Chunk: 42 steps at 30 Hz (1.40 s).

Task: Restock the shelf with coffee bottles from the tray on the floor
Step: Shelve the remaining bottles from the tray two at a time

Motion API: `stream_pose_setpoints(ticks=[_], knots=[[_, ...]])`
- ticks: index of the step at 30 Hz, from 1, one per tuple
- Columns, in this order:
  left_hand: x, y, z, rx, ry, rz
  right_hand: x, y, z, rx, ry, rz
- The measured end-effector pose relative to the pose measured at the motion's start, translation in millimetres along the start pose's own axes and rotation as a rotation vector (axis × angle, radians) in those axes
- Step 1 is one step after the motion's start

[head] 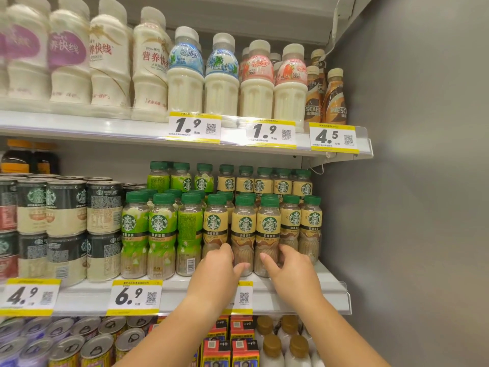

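Head view: middle shelf point(304, 292) crowded with green-capped coffee bottles, green labels leftward, yellow rightward. Left hand point(217, 268) wrapped round the base of one front-row yellow-label bottle point(243, 234), right hand point(288, 271) round its neighbour point(267, 231). Price tag point(134, 296) below, reading 6.9.

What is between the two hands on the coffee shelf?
Head view: between the left hand and right hand stand two yellow-label coffee bottles.
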<state>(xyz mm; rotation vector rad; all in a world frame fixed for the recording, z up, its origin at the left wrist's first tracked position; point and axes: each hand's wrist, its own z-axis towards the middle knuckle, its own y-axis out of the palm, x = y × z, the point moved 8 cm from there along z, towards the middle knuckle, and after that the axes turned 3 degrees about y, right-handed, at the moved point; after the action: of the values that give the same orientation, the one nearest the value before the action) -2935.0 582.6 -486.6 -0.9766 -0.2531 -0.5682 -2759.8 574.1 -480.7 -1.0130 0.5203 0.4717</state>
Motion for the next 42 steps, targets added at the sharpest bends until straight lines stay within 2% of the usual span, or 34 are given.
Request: stream_pose_setpoints(ticks=[3, 8, 16, 21, 27, 32, 35, 38, 42], knots=[[7, -11, -10, -0.019, 0.091, 0.217, -5, -3, -8, -0.044, 0.003, -0.052], [13, -23, -41, 0.007, 0.301, 0.548, -12, 0, -41, 0.041, -0.110, -0.389], [-8, -10, -123, -0.041, 0.384, 0.596, -5, 27, -121, 0.017, -0.148, -0.529], [-41, 11, -183, -0.152, 0.401, 0.555, 14, 58, -178, 0.011, -0.142, -0.555], [-103, 62, -260, -0.304, 0.393, 0.528, 58, 129, -254, -0.146, -0.074, -0.569], [-168, 113, -341, -0.483, 0.299, 0.505, 106, 202, -323, -0.289, 0.001, -0.563], [-208, 141, -389, -0.597, 0.175, 0.492, 133, 243, -361, -0.386, 0.046, -0.560], [-239, 172, -439, -0.734, 0.073, 0.466, 162, 287, -400, -0.565, 0.103, -0.572], [-260, 204, -497, -0.798, -0.133, 0.326, 194, 337, -445, -0.701, 0.149, -0.573]])
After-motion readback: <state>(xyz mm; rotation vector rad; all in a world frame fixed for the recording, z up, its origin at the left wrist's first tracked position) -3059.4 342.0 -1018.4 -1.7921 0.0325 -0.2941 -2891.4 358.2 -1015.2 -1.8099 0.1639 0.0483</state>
